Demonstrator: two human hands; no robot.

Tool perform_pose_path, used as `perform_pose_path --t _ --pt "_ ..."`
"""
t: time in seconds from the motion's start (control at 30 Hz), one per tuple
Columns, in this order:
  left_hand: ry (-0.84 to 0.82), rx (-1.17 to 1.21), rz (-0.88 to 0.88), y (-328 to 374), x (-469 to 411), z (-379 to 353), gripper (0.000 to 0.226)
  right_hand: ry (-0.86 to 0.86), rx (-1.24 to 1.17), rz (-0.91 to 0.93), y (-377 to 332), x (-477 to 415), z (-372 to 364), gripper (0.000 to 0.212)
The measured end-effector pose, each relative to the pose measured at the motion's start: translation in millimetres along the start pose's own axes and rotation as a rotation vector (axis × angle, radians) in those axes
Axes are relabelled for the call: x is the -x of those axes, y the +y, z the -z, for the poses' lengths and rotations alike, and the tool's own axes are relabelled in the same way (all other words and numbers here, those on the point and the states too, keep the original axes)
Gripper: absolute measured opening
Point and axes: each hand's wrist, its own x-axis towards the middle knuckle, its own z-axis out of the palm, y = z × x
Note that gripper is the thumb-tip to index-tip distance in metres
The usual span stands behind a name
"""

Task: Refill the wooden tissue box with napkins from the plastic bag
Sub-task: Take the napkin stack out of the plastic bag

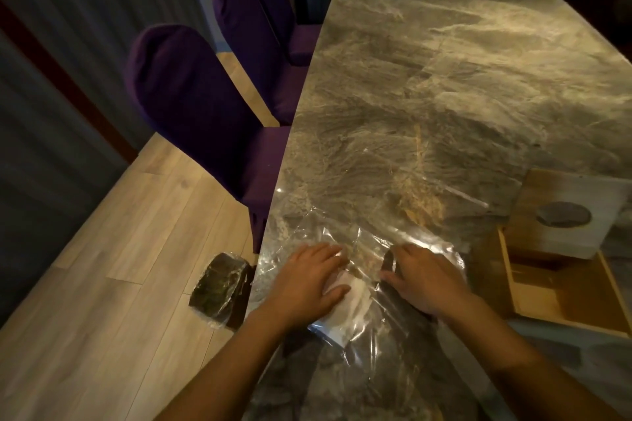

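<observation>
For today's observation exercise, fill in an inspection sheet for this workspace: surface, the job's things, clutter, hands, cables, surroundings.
Surface: marble-patterned table, far part bare.
Job's things: clear plastic bag lies flat at the near edge with white napkins inside; wooden tissue box sits open at the right, its lid with a round hole resting on the far side.
Clutter: dark wrapped packet overhanging the table's left edge.
Hands: left hand pressed flat on the bag over the napkins; right hand on the bag, gripping a dark item I cannot identify.
Cables: nothing seen.
Surroundings: purple chairs along the left side, wooden floor, dim light.
</observation>
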Motion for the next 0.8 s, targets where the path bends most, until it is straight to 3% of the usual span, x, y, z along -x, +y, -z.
perform_pose_path --t 0.07,0.2,0.37,0.57,0.67,0.8 --pt "-0.115 -0.084 0.0 -7 -4 -11 0.061 -0.019 0.025 0.018 4 0 -6 0.044" --pt "-0.192 -0.17 0.091 3 2 -25 0.071 -0.051 0.013 0.067 15 -13 -14 0.067" --pt "-0.279 -0.26 0.236 41 12 -29 0.078 -0.079 0.059 0.195 23 -35 -13 0.066" --pt "-0.243 -0.24 0.247 40 17 -33 0.092 -0.026 0.044 0.238 24 -36 -16 0.064" --pt "-0.253 -0.239 0.264 39 15 -33 0.089 0.079 -0.011 0.169 19 -22 -14 0.051" --pt "-0.224 -0.171 0.286 42 15 -31 0.091 0.166 -0.108 -0.09 22 6 -18 0.039"
